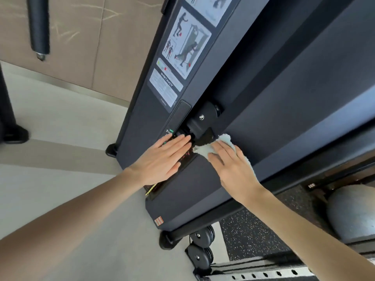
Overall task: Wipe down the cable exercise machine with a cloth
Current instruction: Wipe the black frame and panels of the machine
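Note:
The cable exercise machine (284, 98) is a tall dark grey column with instruction stickers (186, 43) on its front. A black pulley bracket (203, 120) sits on it at mid height. My right hand (233, 165) presses a pale blue cloth (225, 138) flat against the dark panel just right of the bracket. My left hand (164, 159) lies flat, fingers together, on the weight selector strip (154, 187) left of the bracket, holding nothing.
Black pulley wheels (203, 246) and a perforated metal rail (263, 274) sit at the machine's base. A grey exercise ball (353, 213) rests at the right on speckled rubber flooring (253, 236). A black padded bar (38, 25) hangs at the upper left. Another black machine foot (14, 134) stands at the far left.

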Demonstrator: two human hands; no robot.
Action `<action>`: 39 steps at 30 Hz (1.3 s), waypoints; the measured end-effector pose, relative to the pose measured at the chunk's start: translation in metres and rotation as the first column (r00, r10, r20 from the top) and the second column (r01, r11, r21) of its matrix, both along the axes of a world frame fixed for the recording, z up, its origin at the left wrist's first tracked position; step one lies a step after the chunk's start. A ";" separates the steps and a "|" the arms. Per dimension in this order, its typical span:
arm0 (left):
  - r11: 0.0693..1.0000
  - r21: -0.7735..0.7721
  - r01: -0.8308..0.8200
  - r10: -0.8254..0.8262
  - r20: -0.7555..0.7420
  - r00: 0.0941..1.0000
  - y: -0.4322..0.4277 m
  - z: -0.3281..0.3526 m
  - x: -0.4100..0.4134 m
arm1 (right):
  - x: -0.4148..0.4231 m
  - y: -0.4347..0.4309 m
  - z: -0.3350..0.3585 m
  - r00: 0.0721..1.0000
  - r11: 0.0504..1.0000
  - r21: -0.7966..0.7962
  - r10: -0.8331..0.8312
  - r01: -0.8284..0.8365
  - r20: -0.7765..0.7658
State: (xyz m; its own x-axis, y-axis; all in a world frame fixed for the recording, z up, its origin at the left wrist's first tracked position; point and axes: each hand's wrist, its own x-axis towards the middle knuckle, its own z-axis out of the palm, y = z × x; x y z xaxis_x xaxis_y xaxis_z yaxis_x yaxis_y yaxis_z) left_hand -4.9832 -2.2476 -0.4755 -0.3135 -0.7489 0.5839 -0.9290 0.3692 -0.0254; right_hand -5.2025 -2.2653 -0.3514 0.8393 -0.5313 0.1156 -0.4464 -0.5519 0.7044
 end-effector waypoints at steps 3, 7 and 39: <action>0.996 0.038 -0.076 0.077 -0.011 0.997 0.026 0.072 0.024 | 0.026 0.016 0.057 0.974 0.987 0.130 0.061 -0.091 0.220; 0.987 0.074 -0.142 0.147 -0.053 0.988 0.070 0.176 0.052 | 0.057 0.043 0.143 0.907 0.961 0.170 0.137 -0.220 0.399; 0.958 -0.145 -0.248 0.245 -0.039 0.969 0.106 0.628 0.181 | 0.204 0.078 0.499 0.287 0.917 -0.014 0.139 -0.398 0.948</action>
